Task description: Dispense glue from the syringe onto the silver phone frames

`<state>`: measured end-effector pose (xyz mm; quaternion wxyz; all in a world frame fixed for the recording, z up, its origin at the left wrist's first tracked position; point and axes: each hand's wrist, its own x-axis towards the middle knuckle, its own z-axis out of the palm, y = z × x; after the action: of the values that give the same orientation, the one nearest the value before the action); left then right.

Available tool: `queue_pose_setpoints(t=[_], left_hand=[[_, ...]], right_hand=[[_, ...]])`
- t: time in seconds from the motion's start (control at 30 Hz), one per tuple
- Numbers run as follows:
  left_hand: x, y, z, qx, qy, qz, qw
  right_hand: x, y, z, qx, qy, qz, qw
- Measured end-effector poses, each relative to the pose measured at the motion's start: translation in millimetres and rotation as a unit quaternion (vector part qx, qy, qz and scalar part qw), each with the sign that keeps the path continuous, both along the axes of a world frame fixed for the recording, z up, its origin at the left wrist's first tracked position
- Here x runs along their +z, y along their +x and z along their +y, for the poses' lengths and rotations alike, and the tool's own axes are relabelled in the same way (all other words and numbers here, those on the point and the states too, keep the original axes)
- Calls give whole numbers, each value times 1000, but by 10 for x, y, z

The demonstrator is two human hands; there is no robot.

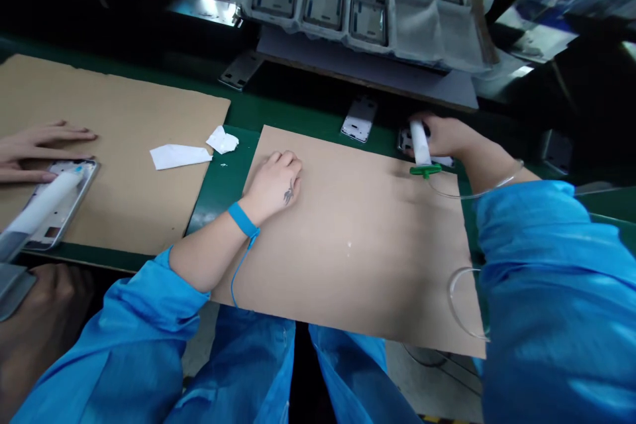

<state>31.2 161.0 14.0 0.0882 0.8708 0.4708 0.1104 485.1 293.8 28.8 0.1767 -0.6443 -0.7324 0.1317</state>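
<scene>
My left hand (278,179) rests on a brown cardboard sheet (348,278), its fingers curled into a loose fist. Nothing sticks out of it, though its palm is turned from view. A blue strap (243,219) with a thin cord circles that wrist. Beyond the sheet's far right corner, my right hand (444,136) is closed on a white dispensing syringe (420,144). The syringe's green cap (424,171) points toward me and carries a clear tube (462,196). Beside these fingers lies a phone frame (405,139), partly covered by the hand and syringe.
Another phone frame (360,118) and a darker one (240,71) lie along the green bench. A tray (348,33) of phone parts stands behind. At left, a co-worker's hand (40,149) steadies a phone frame (62,212) near white paper scraps (181,156).
</scene>
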Motion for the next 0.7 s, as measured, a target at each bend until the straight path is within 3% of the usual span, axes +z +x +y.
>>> queue_pose_setpoints(t=[0.23,0.3,0.43,0.5,0.6,0.7], left_hand=[[-12,-1,25,-3,3,-5,1000],[-6,-1,30,-9,2,-9,1000],[-4,-14,53,-17,2,-18,1000],[-13,-23,75,-19,2,-25,1000],[-27,-18,88,-21,4,-36,999],[-9,29,19,-37,-11,-73,997]], right_hand=[[109,-15,-269,-53,75,19,996],[172,-169,-448,3,99,10,995],[279,-654,-976,216,77,-7,973],[276,-825,-1247,252,83,12,964],[121,-899,-1566,159,139,76,975],[-210,-924,-1723,25,167,207,964]])
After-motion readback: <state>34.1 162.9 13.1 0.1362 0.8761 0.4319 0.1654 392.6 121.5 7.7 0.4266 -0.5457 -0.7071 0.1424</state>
